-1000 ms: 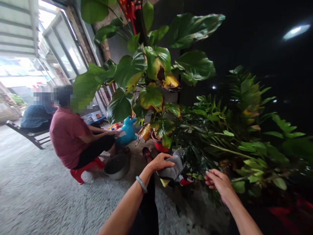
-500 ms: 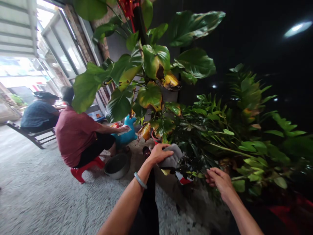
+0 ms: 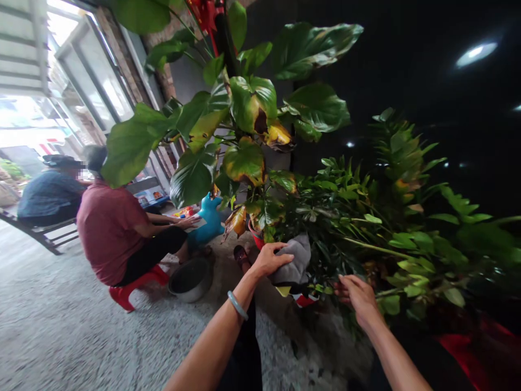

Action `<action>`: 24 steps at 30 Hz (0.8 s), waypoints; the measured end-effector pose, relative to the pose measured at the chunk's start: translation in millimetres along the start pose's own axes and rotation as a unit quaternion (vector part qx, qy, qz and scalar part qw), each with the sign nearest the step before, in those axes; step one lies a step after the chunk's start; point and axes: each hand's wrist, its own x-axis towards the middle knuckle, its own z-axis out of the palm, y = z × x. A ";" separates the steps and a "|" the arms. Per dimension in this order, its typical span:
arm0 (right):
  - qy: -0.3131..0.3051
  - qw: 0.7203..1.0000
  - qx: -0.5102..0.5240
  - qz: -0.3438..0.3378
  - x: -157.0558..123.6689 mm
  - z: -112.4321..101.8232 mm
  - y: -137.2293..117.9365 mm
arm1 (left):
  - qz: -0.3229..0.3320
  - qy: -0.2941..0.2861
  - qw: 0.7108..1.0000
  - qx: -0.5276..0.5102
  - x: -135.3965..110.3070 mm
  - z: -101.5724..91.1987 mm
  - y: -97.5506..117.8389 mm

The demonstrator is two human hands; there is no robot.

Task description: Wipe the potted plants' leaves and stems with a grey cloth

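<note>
My left hand [image 3: 269, 259] is closed on a grey cloth [image 3: 296, 260], pressing it against the low leaves of a bushy green plant [image 3: 358, 217]. A pale green bangle [image 3: 237, 305] sits on that wrist. My right hand [image 3: 357, 296] is just to the right, its fingers curled and pinched around a thin stem or leaf among the foliage; what exactly they hold is too small to tell. A tall plant with big yellowing leaves [image 3: 244, 125] rises behind the cloth from a red pot [image 3: 256, 239].
A person in a red shirt [image 3: 109, 228] squats on a red stool [image 3: 130, 290] at the left, next to a metal basin [image 3: 190, 278]. Another person [image 3: 46, 193] sits on a bench farther left. A blue toy [image 3: 209, 217] stands behind. Gravelled floor [image 3: 81, 342] spreads below.
My left hand has carried the grey cloth slightly up and right across the leaves. My right hand has shifted a little left and up. The view has drifted to the right.
</note>
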 end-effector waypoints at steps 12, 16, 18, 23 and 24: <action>0.014 0.995 0.102 -0.015 11.9 2.4 -8.9 | 0.045 0.033 0.996 -0.064 3.7 4.9 31.3; 0.015 0.992 0.127 -0.016 13.7 1.5 -7.5 | 0.042 0.068 0.994 -0.073 -1.4 1.8 33.6; 0.019 0.990 0.141 -0.019 15.3 -0.1 -7.5 | 0.073 0.141 0.982 -0.100 3.0 -3.3 48.1; 0.036 0.981 0.185 -0.044 22.9 -7.6 -13.9 | 0.135 0.165 0.971 -0.105 12.6 3.4 66.9; 0.039 0.979 0.194 -0.051 24.5 -9.5 -15.5 | 0.128 0.123 0.980 -0.095 11.0 8.1 62.7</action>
